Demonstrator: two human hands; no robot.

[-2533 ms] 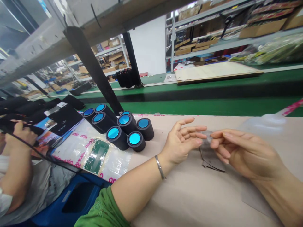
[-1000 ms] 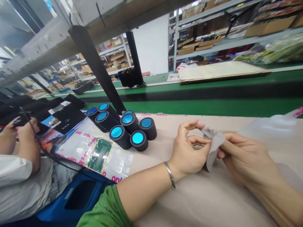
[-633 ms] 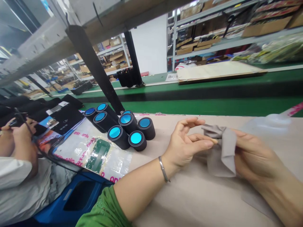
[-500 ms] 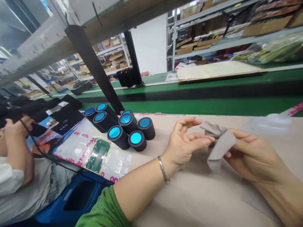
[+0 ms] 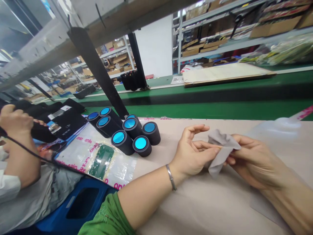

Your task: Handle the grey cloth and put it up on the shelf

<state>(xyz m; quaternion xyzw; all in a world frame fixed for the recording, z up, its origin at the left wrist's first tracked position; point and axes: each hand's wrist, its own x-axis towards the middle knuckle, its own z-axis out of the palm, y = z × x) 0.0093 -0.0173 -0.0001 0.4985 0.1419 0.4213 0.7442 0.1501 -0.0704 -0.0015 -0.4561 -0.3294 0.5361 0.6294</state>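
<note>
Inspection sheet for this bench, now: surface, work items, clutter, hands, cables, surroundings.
Surface: beige paper-covered bench.
Job's things: small grey cloth, crumpled, one corner hanging down.
Clutter: black cylinders with blue end faces, clustered at left; clear printed plastic bags beside them, one holding a green part.
Hands: left hand and right hand both pinch the cloth.
Cables: black cable crossing a co-worker's arm, far left.
Surroundings: green conveyor belt behind; metal shelves of cardboard boxes beyond.
</note>
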